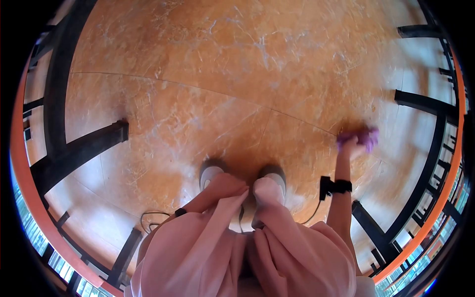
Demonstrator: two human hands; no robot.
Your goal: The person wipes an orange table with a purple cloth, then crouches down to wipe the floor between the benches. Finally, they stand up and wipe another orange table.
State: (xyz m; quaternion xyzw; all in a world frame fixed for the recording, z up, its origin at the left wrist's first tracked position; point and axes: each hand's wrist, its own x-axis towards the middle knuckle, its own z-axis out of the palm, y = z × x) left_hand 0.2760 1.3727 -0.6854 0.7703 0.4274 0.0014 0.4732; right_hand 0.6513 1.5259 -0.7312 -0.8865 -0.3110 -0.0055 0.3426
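My right hand (pixel 351 147) reaches out to the right and is closed on a purple cloth (pixel 368 138), pressed down on the brown marbled floor (pixel 213 59). The cloth is bunched, and part of it shows past the fingers. Close to my body, above the left shoe (pixel 209 174), my left hand (pixel 227 186) is closed on a gathered fold of my pink garment (pixel 193 237). Its fingertips are mostly hidden by the fabric.
Black metal table legs and feet stand on the left (pixel 89 153) and on the right (pixel 425 101), under orange-edged tabletops. My right shoe (pixel 272 173) is planted beside the left one. A black wrist strap (pixel 339 186) with a cable is on my right forearm.
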